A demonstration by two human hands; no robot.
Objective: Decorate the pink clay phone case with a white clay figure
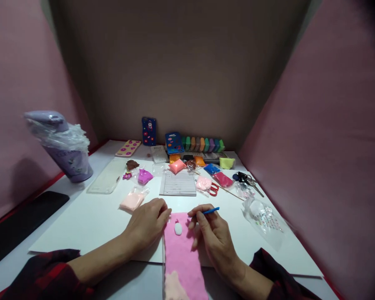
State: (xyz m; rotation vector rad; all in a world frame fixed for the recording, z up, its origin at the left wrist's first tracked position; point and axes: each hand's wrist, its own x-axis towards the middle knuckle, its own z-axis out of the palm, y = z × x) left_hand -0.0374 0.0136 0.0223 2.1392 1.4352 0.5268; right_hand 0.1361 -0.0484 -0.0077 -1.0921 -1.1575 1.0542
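Note:
A clear phone case (163, 266) coated with pink clay (187, 258) lies lengthwise in front of me, with a peach patch (175, 287) at its near end. Near its far end sits a small white oval of clay (178, 228) with a bit of darker pink above it. My left hand (146, 221) is curled at the case's upper left corner, thumb and fingertips gripping its edge. A slim blue clay tool (211, 211) is pinched in my right hand (214, 235), which hovers along the right edge of the case. The tool's working tip is hidden by the fingers.
Beyond the hands lie a notepad (178, 184), several clay packets (133, 199), red scissors (214, 189), keys (248, 179) and a bag of gems (265, 218). A wrapped purple tumbler (68, 154) stands left. Decorated phone cases (149, 131) and clay blocks (203, 144) line the back.

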